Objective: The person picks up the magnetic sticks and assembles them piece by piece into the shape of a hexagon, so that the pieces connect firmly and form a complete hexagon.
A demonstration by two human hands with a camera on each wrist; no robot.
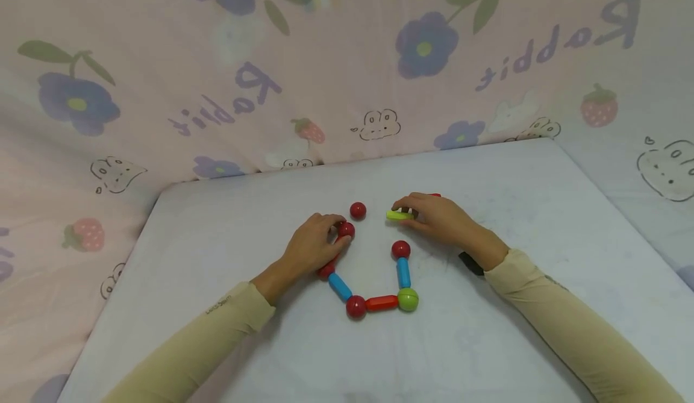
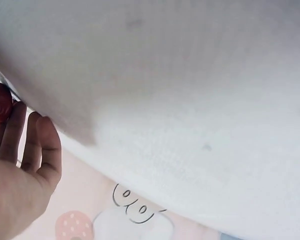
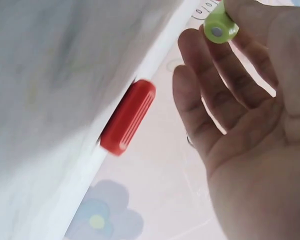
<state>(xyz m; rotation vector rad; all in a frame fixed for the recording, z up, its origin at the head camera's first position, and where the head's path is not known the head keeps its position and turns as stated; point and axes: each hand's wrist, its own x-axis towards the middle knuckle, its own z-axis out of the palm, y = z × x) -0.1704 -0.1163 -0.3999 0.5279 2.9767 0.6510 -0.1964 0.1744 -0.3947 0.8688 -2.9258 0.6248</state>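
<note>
A chain of magnetic rods and balls forms an open U on the table. My left hand (image 1: 308,247) pinches the red ball (image 1: 346,230) at the chain's left end, partly covering the red rod below it. From a lower red ball (image 1: 326,271), the chain runs through a blue rod (image 1: 340,287), a red ball (image 1: 356,307), a red rod (image 1: 382,302), a green ball (image 1: 408,299) and another blue rod (image 1: 403,272) to a red ball (image 1: 400,249). Between thumb and fingers, my right hand (image 1: 438,219) holds a yellow-green rod (image 3: 219,27) with a metal disc on its end.
A loose red ball (image 1: 358,211) lies just beyond the left hand. Behind the right hand lies a separate red rod (image 3: 128,117). Some black object (image 1: 470,263) shows partly under the right wrist. Printed fabric (image 1: 336,59) hangs behind the white table (image 1: 217,222).
</note>
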